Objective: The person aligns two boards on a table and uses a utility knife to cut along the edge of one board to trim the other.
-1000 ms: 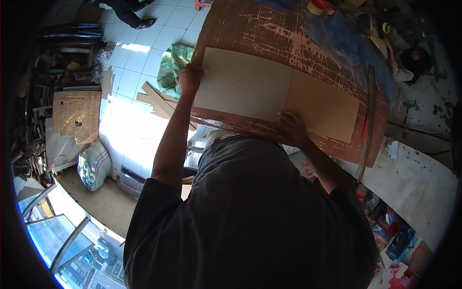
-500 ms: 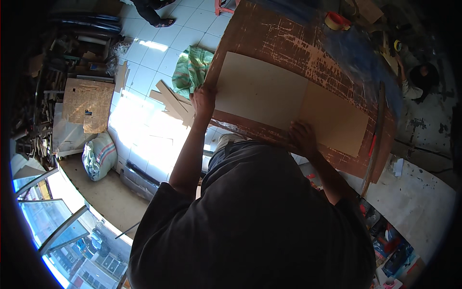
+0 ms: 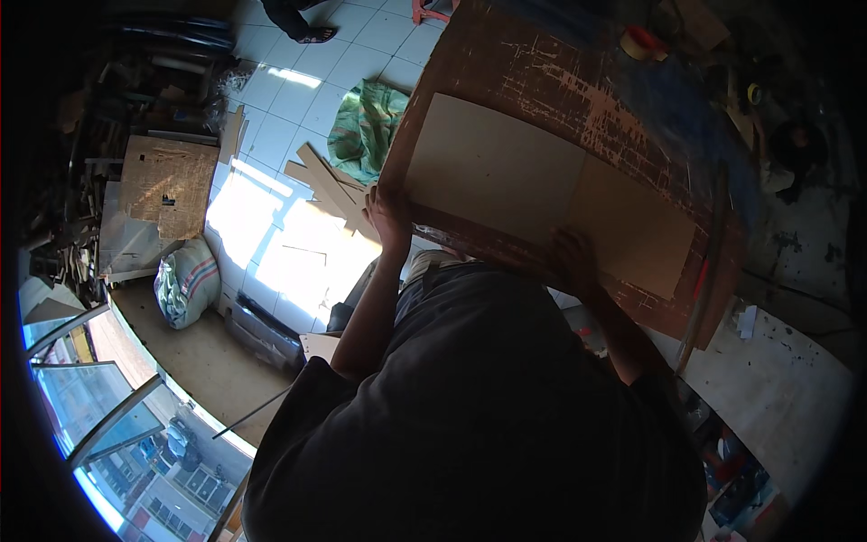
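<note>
The big board (image 3: 578, 117) is dark reddish brown, scuffed with pale scratches and worn streaks. Two flat sheets (image 3: 542, 190) lie on it: the left one light beige, the right one a slightly darker tan. The shirt (image 3: 479, 415) is plain black. The floor (image 3: 271, 99) is white tile with a grid of grey seams and a bright sunlit patch. A cloth (image 3: 366, 126) on it is green with paler stripes. The sack (image 3: 185, 280) is whitish with red and blue bands. The cardboard sheet (image 3: 167, 185) is brown with dark marks. The tape roll (image 3: 643, 43) is tan with a red side. The counter (image 3: 777, 397) at right is off-white, speckled with dark spots.
</note>
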The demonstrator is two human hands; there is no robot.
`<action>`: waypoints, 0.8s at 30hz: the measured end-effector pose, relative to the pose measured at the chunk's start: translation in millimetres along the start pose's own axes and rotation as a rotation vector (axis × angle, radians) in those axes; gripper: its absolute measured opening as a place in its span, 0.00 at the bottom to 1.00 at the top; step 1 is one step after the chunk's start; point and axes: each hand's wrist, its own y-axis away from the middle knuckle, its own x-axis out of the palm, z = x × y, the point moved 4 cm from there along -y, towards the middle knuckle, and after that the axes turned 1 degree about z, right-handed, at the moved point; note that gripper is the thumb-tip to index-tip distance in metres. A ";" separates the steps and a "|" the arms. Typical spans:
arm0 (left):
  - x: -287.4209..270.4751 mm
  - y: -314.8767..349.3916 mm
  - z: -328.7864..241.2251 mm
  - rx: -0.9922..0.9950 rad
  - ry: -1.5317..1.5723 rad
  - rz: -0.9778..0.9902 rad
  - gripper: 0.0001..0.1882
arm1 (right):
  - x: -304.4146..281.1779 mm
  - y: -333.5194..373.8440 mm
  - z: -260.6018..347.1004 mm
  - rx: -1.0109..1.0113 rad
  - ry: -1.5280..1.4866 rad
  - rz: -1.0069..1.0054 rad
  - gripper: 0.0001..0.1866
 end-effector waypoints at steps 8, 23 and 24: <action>-22.1 -17.1 -19.1 -0.065 0.033 -0.112 0.17 | 3.2 4.8 -3.9 0.098 0.027 0.081 0.26; -289.8 62.7 -353.3 0.653 1.934 0.513 0.19 | 1.3 7.0 0.7 0.289 -0.042 0.013 0.20; -288.5 60.8 -353.6 0.806 1.895 0.709 0.23 | 1.3 8.2 0.9 0.287 -0.039 0.000 0.20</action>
